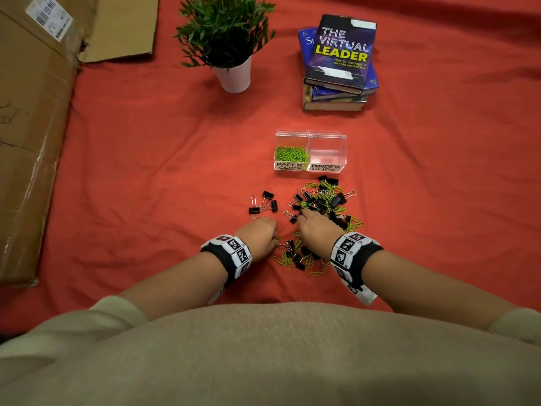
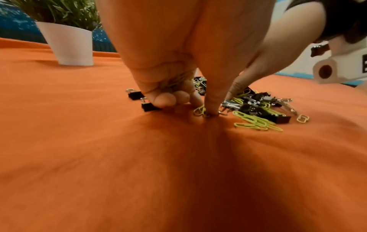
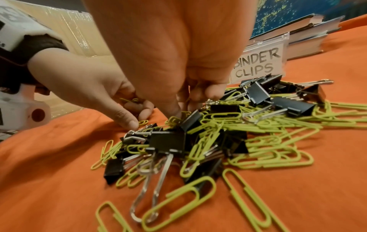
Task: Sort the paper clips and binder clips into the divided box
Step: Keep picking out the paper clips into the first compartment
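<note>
A clear divided box (image 1: 310, 168) stands on the red cloth. Its "PAPER CLIPS" side holds green paper clips (image 1: 291, 153); the "BINDER CLIPS" side (image 3: 258, 62) looks bare. Before it lies a mixed pile (image 1: 322, 206) of green paper clips and black binder clips. My left hand (image 1: 275, 240) sits at the pile's left edge, curled round several green paper clips (image 2: 178, 80), thumb and forefinger pinching another paper clip (image 2: 199, 109) on the cloth. My right hand (image 3: 179, 112) reaches down into the pile, fingertips pinched on a green paper clip (image 3: 173, 120).
Three black binder clips (image 1: 263, 203) lie apart, left of the pile. A potted plant (image 1: 232, 74) and a stack of books (image 1: 336, 83) stand behind the box. A large cardboard box (image 1: 32, 142) fills the left side.
</note>
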`<state>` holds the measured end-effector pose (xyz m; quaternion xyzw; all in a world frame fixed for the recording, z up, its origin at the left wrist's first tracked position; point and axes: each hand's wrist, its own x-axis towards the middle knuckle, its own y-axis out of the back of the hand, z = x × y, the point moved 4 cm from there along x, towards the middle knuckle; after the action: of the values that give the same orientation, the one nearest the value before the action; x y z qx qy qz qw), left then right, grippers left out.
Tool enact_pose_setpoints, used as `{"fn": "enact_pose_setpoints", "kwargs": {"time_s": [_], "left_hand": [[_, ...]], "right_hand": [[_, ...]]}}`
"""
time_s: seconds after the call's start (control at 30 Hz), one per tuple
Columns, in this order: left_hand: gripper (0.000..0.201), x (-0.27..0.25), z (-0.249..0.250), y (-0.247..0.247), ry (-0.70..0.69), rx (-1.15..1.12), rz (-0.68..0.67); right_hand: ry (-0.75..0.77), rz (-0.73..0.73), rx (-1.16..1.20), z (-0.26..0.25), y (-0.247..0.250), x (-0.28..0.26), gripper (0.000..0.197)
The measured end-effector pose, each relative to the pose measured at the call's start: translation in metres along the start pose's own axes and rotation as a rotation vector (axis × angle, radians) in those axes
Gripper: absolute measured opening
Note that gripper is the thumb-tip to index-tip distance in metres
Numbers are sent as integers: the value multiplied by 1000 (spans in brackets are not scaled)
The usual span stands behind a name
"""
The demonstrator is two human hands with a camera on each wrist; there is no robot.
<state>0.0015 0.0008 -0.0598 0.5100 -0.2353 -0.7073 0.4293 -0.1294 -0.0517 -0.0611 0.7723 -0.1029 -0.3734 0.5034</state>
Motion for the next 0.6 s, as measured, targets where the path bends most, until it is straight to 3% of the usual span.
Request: {"fn": "enact_pose_setpoints", "kwargs": {"time_s": [0.17,0.27,0.37,0.47,0.6], "left_hand": [[16,-1,2,-4,-3,-15,-2],[13,-2,5,-1,-4,-95,28],[6,-2,5,6,36,-250,66],[10,3,4,11,62,-439,50],[15,11,5,13,129,-641,28]], "right_hand": [[38,-58,69,-5,-3,0,26],[-41,-34,326,2,11,-4,9],[-155,64,661,20,27,-10,4],[-255,105,972,39,42,-17,11],[-332,93,1177,61,54,-30,19]]}}
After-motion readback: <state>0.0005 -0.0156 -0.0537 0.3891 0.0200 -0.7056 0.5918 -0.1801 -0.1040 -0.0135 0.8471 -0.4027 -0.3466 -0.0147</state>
